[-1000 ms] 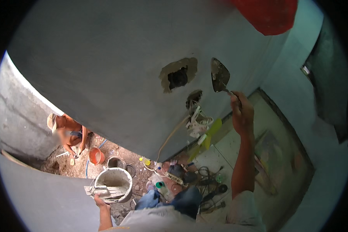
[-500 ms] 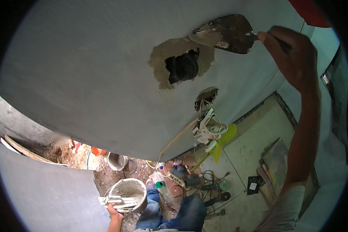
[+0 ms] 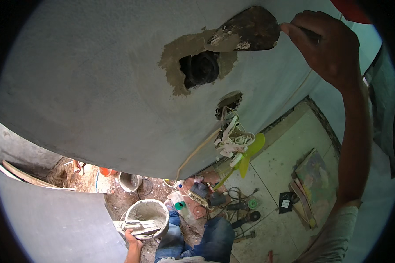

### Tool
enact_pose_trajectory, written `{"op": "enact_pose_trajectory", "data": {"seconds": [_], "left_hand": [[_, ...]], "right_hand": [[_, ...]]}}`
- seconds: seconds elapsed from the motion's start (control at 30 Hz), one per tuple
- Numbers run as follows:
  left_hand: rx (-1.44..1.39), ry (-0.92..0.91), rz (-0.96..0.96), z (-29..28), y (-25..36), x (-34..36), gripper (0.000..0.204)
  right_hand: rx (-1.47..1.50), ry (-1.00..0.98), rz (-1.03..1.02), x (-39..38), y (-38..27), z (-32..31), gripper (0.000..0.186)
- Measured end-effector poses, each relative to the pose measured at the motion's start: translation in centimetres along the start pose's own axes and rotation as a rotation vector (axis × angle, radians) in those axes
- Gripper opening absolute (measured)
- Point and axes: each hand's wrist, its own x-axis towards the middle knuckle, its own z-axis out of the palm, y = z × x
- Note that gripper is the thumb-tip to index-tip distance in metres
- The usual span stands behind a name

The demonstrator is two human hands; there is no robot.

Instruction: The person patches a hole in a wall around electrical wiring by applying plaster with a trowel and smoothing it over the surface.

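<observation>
My right hand grips the handle of a broad mortar-smeared trowel, whose blade lies at the upper edge of a damp mortar patch around a dark hole in the grey wall. Below is a smaller hole, with tangled white cords and fittings hanging from it. Low down, my left hand is closed at the rim of a white bucket, under flat white strips laid across it; exactly which of these its fingers grip is partly hidden.
A green fan stands by the wall. Cables, power tools and stacked boards lie on the floor. Another bucket and part of another person show through the opening. A red object is at top right.
My right hand has raised the trowel up and onto the patch above the larger hole. The view has shifted, so the other person is now mostly hidden behind the wall.
</observation>
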Motion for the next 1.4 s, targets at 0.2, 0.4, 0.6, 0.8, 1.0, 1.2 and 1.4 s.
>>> {"op": "enact_pose_trajectory", "data": {"seconds": [0.2, 0.4, 0.6, 0.8, 1.0, 1.2, 1.4], "left_hand": [[0.007, 0.043, -0.032, -0.3, 0.3, 0.1, 0.051], [0.008, 0.048, 0.004, -1.4, 0.1, 0.7, 0.05], [0.027, 0.055, 0.03, -2.5, 0.0, 1.2, 0.048], [0.027, 0.047, 0.028, -2.0, -0.8, 0.8, 0.048], [-0.023, 0.027, 0.033, -2.5, -1.2, 0.5, 0.049], [-0.023, 0.042, 0.038, -2.5, -1.8, -0.2, 0.05], [0.009, 0.072, -0.003, -2.0, -1.3, -0.9, 0.05]], "right_hand": [[0.085, 0.117, -0.03, -1.5, 1.5, 1.9, 0.013], [-0.006, 0.169, -0.063, -3.3, 3.1, 3.3, 0.015], [0.001, -0.008, 0.193, -6.6, 2.8, 2.8, 0.02], [0.257, 0.184, 0.058, -6.0, 0.8, 3.8, 0.014], [0.191, 0.291, -0.049, -5.6, 0.3, 3.7, 0.012], [0.064, 0.254, -0.114, -5.4, 0.4, 3.0, 0.012], [0.037, 0.244, -0.081, -7.3, 2.6, 2.7, 0.013]]}}
